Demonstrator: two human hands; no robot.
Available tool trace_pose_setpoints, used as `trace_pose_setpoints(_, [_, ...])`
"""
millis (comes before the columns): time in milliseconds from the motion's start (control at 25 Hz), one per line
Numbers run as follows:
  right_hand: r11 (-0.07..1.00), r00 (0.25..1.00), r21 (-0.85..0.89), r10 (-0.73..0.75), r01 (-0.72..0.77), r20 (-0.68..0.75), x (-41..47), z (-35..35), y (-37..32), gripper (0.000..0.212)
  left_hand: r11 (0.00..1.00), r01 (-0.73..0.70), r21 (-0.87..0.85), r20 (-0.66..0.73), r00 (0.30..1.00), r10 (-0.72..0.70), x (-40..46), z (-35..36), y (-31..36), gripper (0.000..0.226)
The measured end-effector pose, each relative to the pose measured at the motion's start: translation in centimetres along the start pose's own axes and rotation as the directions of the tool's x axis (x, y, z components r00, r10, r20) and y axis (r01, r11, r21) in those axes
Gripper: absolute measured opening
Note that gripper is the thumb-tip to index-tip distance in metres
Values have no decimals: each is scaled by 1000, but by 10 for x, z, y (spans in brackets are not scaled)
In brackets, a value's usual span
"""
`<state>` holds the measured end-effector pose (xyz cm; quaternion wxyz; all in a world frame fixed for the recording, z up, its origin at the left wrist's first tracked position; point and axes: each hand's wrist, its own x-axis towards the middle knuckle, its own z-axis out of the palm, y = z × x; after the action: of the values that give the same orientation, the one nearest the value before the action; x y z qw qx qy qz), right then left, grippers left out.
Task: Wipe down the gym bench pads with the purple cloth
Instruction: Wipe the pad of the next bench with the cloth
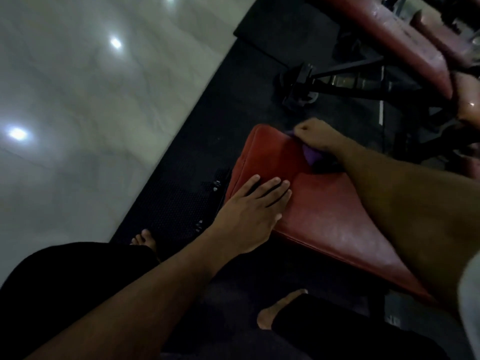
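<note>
Head view, right hand: right hand curled around the purple cloth, pressed at the far edge of the near red bench pad; only a small fold of cloth showing under the palm.
Head view, left hand: left hand flat, fingers straight and slightly spread, resting on the same pad near its left edge; holding nothing.
Head view, surroundings: second red bench well apart at upper right, black rubber floor mat below, bare feet beside the frame.
Risk, coverage: cloth bunched small (much of it hidden), so likely streaks and missed strips near the seam.
Risk, slip: cloth close to the pad's edge; possible drop onto the mat on an overshoot.
Risk, balance: weight on the bracing palm; possible slide on a damp pad.
</note>
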<state>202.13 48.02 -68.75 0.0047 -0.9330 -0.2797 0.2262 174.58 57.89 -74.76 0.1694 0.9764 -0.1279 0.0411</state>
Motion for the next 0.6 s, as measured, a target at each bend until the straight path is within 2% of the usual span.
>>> trace_pose_setpoints(80, [991,986,26,-130,133,-109,19,0,-45,28,999,6,-37,29,1000,-5,3,-1,0,59])
trace_pose_setpoints(240, [963,944,81,-233,258,-235,20,3,-83,26,991,-93,-95,50,994,98,8,-6,-20,56])
trace_pose_setpoints(320, [939,888,139,-240,315,-392,-15,-3,-76,25,976,-158,-150,87,981,173,15,-12,-35,54])
trace_pose_setpoints(400, [916,835,205,-200,344,-512,-65,-3,-66,25,975,-170,-146,130,973,189,20,-14,-43,54])
trace_pose_setpoints(440, [903,820,277,-127,328,-558,-99,4,-60,25,979,-172,-108,149,971,187,21,-14,-42,56])
trace_pose_setpoints(520, [818,760,530,194,224,-620,-172,34,-51,27,985,-170,-35,176,969,174,18,-14,-37,72])
trace_pose_setpoints(560, [711,684,685,421,159,-596,-209,59,-48,27,987,-161,-20,172,972,162,17,-13,-34,74])
trace_pose_setpoints(600, [559,586,821,628,119,-513,-242,90,-45,27,990,-137,-16,154,978,138,16,-14,-31,68])
